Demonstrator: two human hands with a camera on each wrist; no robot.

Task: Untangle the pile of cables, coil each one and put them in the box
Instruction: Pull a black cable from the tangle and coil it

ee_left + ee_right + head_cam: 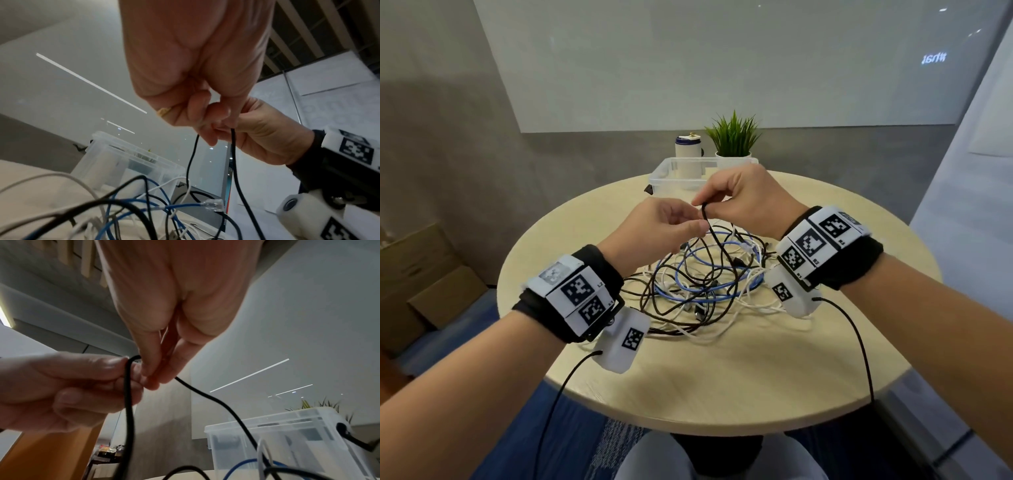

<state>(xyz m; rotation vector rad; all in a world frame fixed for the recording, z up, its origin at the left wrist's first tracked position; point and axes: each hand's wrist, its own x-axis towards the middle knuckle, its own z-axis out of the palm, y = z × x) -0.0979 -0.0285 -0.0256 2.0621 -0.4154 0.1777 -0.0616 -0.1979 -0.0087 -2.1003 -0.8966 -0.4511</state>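
A tangled pile of cables (pixel 702 284), black, white and blue, lies in the middle of the round table (pixel 722 377). Above it, both hands pinch one bend of a black cable (pixel 704 219) whose two strands hang down into the pile. My left hand (pixel 671 222) holds it from the left, my right hand (pixel 736 198) from the right, fingertips nearly touching. The wrist views show the same black cable (pixel 236 162) (pixel 128 394) pinched between curled fingers. A blue cable's clear plug (pixel 212 204) lies below. The clear plastic box (pixel 671 173) stands behind the pile.
A white cylinder (pixel 688 147) and a small potted plant (pixel 734 137) stand behind the box at the table's far edge. Cardboard boxes (pixel 421 281) sit on the floor at left. Thin black wires hang from both wrist cameras over the table's near edge.
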